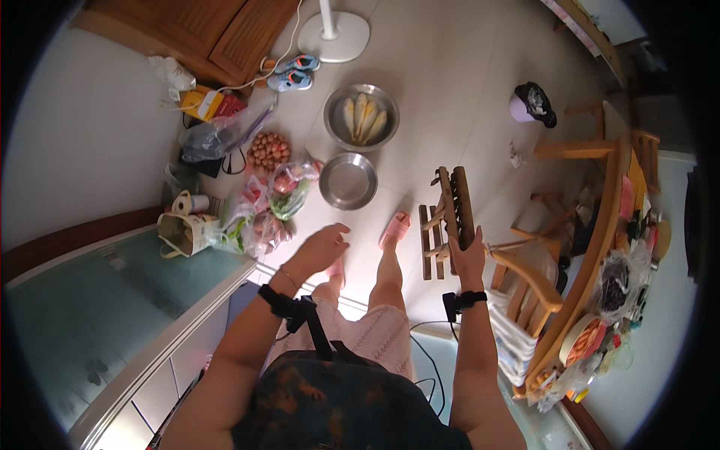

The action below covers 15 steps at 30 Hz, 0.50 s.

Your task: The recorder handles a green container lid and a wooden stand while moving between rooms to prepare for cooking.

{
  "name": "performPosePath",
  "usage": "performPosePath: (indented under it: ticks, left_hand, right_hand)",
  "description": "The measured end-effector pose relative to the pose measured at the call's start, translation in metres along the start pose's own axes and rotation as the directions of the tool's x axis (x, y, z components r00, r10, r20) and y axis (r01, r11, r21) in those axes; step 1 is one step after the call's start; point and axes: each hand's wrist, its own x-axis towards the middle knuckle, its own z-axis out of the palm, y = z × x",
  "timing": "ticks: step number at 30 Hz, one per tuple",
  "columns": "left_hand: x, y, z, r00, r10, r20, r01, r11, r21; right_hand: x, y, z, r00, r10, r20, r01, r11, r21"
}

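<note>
My right hand (468,256) grips the near end of a small wooden folding stool (447,219), which stands or hangs over the tiled floor to the right of my feet; whether its legs bear on the floor I cannot tell. My left hand (323,247) holds nothing, its fingers loosely bent above the floor by my left foot. Ahead of it lies a metal basin (348,181). Just beyond, a larger metal basin (333,134) holds several yellowish fish (365,117).
Bags of vegetables (289,188), a heap of round brown items (269,152) and a paper bag (185,233) lie left. Blue shoes (291,80) and a white stand base (334,36) are farther off. A lined bin (523,108) and a wooden chair (526,275) stand right, beside a laden table (590,253).
</note>
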Motion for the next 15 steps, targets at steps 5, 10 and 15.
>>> performPosePath:
  ticks: [5, 10, 15]
  left_hand:
    - [0.085, 0.077, 0.037, 0.994, -0.007, 0.111, 0.001, 0.998, 0.057]
    - [0.147, 0.092, 0.074, 0.994, -0.065, 0.090, 0.065, 0.998, 0.008]
    - [0.184, 0.075, 0.093, 0.978, -0.172, 0.120, 0.171, 0.985, 0.021]
  right_hand:
    - [0.095, 0.010, -0.010, 0.992, 0.126, 0.018, -0.127, 0.992, 0.020]
    - [0.192, 0.024, 0.014, 0.975, 0.169, 0.146, -0.169, 0.986, -0.014]
    - [0.274, 0.044, 0.052, 0.960, 0.277, 0.032, -0.277, 0.961, 0.002]
